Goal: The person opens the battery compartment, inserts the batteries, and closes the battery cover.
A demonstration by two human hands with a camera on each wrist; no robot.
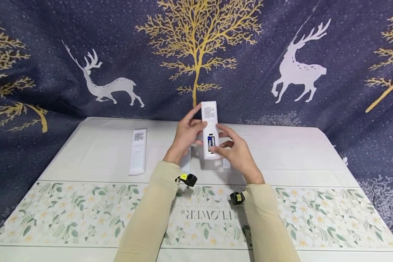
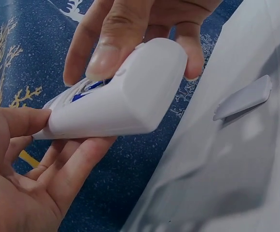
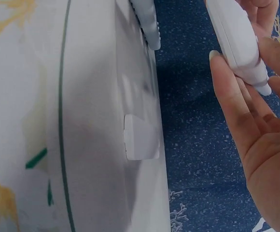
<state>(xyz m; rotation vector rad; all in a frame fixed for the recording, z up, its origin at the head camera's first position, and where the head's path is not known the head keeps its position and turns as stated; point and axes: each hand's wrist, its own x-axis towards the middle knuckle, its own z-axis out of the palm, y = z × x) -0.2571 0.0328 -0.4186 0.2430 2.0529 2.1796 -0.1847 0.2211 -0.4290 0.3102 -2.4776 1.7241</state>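
Observation:
A white remote control (image 1: pixel 209 112) is held up above the table with its labelled back toward me. Its battery compartment is uncovered, and batteries (image 1: pixel 211 141) with blue wrapping show inside. My left hand (image 1: pixel 187 135) grips the remote by its left edge, thumb on the back and fingers behind. The right hand (image 1: pixel 237 151) holds the lower right side, its thumb (image 2: pixel 105 60) pressing at the lower end of the compartment, partly hiding the batteries. Below the remote, a small white battery cover (image 2: pixel 244 98) lies on the table, partly hidden by the right hand in the head view.
A second white remote (image 1: pixel 138 153) lies back-up on the table to the left. Another pale object (image 1: pixel 186 164) lies beneath the left wrist, mostly hidden. A flower-printed strip (image 1: pixel 95 214) crosses the white table, and a dark patterned cloth (image 1: pixel 170 87) hangs behind.

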